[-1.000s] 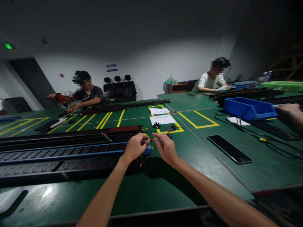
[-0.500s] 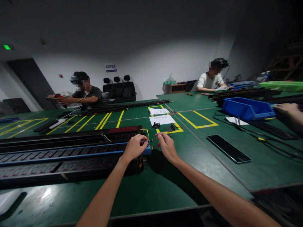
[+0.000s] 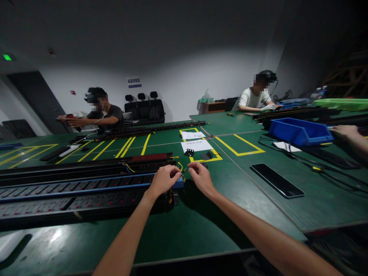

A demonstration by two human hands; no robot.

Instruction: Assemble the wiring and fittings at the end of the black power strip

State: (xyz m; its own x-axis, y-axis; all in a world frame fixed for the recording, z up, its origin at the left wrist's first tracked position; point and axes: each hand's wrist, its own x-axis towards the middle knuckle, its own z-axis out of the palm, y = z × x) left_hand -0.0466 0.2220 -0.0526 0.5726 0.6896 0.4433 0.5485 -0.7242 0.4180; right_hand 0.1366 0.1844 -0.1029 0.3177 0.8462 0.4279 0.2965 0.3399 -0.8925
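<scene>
Long power strips with a blue rail point(image 3: 115, 185) and rows of dark sockets lie across the left of the green table. At their right end, my left hand point(image 3: 165, 179) rests with its fingers closed; what they pinch is too small to name. A yellow wire point(image 3: 180, 165) stands out just beyond its fingertips. My right hand point(image 3: 200, 177) is a short gap to the right, thumb and index finger bent close together near the wire's end; whether something is between them cannot be made out. Two black brackets point(image 3: 189, 152) lie behind the hands, by a white paper point(image 3: 198, 145).
A black phone point(image 3: 276, 180) lies at the right, with dark cables point(image 3: 322, 170) behind it. The blue bin point(image 3: 299, 131) stands farther back, and another person's hand point(image 3: 346, 132) is beside it. Two people point(image 3: 103, 113) sit across the table.
My right hand has shifted slightly left and down, its fingertips nearer my left hand. My left hand has stayed almost in place at the strip's end.
</scene>
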